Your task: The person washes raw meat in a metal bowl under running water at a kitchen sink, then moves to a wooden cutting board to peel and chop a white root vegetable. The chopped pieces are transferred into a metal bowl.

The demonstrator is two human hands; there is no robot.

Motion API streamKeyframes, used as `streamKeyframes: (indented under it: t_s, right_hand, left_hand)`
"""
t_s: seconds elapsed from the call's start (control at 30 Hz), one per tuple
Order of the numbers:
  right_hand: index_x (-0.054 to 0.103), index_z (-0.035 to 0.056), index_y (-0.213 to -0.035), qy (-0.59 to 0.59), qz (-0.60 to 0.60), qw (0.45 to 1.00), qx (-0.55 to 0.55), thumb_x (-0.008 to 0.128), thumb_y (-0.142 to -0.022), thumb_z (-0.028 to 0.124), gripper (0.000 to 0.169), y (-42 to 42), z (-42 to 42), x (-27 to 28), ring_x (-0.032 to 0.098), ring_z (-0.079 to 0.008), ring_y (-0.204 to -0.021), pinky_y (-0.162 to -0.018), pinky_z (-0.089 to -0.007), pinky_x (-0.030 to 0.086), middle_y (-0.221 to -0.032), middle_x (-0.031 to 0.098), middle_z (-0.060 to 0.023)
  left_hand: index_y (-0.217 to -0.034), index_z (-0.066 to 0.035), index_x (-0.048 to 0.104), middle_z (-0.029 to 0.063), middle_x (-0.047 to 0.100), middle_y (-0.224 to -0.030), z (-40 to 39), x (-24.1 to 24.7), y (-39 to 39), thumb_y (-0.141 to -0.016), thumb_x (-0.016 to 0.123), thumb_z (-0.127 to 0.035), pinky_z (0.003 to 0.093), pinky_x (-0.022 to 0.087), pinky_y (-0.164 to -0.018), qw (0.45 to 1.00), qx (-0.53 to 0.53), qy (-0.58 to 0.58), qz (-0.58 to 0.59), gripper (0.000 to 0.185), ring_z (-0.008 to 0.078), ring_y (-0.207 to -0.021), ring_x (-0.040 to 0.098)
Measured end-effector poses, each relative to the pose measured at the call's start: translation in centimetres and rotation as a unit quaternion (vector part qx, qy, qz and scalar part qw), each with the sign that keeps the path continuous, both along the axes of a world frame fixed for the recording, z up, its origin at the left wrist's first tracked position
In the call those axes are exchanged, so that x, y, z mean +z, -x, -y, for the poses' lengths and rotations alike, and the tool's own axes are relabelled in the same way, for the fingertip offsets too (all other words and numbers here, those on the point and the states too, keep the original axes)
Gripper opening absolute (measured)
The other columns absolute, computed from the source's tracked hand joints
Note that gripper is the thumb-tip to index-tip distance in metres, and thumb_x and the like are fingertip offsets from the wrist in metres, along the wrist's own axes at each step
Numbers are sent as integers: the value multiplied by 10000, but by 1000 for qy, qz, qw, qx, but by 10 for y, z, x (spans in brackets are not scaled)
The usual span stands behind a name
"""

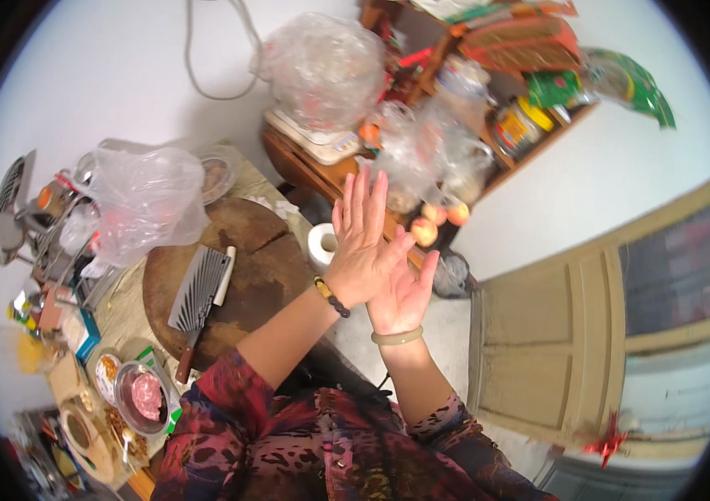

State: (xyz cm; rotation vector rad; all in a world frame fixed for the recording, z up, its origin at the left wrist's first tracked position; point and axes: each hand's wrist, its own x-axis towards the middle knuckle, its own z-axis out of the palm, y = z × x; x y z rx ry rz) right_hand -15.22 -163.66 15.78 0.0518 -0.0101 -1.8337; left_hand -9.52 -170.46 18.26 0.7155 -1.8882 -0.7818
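Observation:
My left hand, with a beaded bracelet at its wrist, lies against my right hand, which has a pale bangle below it. The fingers of both are stretched out, and neither holds anything. Part of the right palm is hidden behind the left hand. To the left of them, a thick round wooden chopping board carries a cleaver with a dark patterned blade and a brown handle. A white-handled tool lies alongside the blade. Nearer to me, a metal bowl contains raw minced meat.
A paper roll stands beyond the board. Peaches, clear plastic bags and a white scale bearing a bulky bag are on a wooden cabinet. Dishes and a utensil rack crowd the left side. A beige door stands right.

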Motion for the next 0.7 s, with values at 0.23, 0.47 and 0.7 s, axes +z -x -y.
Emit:
streamKeyframes:
  t_s: [0.23,0.47,0.7]
  right_hand:
    - [480,117,-1262,20,-7,993,-113,436,-862,614,639,63,-64,-20,333,-298,-1293,-1086,-438,240,-1425,361,-109]
    - [354,285,-1359,-51,-139,959,-244,362,-856,673,635,152,-116,17,294,-254,-1315,-1076,-469,211,-1438,336,-73]
    - [186,283,-1448,-62,-288,900,-322,297,-855,699,733,245,-153,38,199,-320,-1354,-1086,-505,144,-1503,177,-128]
  left_hand:
    - [-1407,-168,334,140,280,-1454,-60,-49,55,-845,433,-583,572,98,-1053,986,-125,-1,106,706,342,-1382,150]
    - [-1463,-152,187,46,191,-1519,-71,-21,101,-927,170,-606,475,-14,-1093,771,-440,-426,-172,702,207,-1413,79]
    - [-1416,-41,292,178,205,-1491,-92,-103,222,-948,271,-529,385,109,-1115,906,-287,-272,154,676,236,-1392,170]
